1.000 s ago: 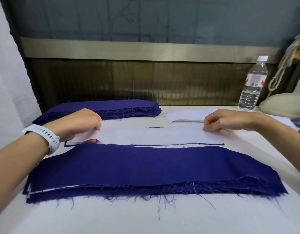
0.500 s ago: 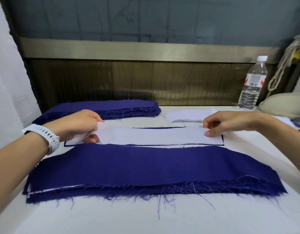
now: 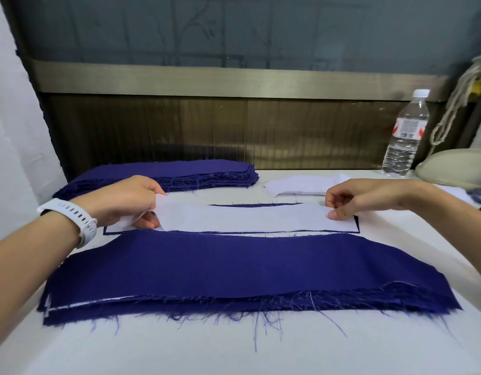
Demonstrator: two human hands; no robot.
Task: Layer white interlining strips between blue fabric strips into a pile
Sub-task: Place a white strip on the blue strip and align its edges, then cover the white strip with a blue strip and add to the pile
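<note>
Left grip [image 3: 125, 201], at the middle left of the frame, is closed in a pinch on the left end of the white interlining strip [image 3: 247, 220], fingers curled over it and that end lifted and bent off the cloth; the strip runs across the centre of the frame, lying on a blue fabric strip [image 3: 356, 225] whose dark edge shows only as a thin outline around it, just beyond the near pile [image 3: 234, 266] of blue layers in the lower half; right grip [image 3: 353, 197], at the middle right, has its thumb down on the strip's right end with the fingers curled above the far edge, which we read as a light pinch. We judge the interlining to be very light, thin and limp; held by one end it would sag and fold, so we would take it at both short ends, as now, and draw it gently taut to lay it square inside the blue outline; a hard pull could skew it or drag the blue beneath. We judge the blue cloth softer and heavier; it is frayed along its long edges, and loose threads could snag; spare white pieces [image 3: 301, 184] and a water bottle [image 3: 406, 133] sit farther right on the worktop [image 3: 234, 353].
</note>
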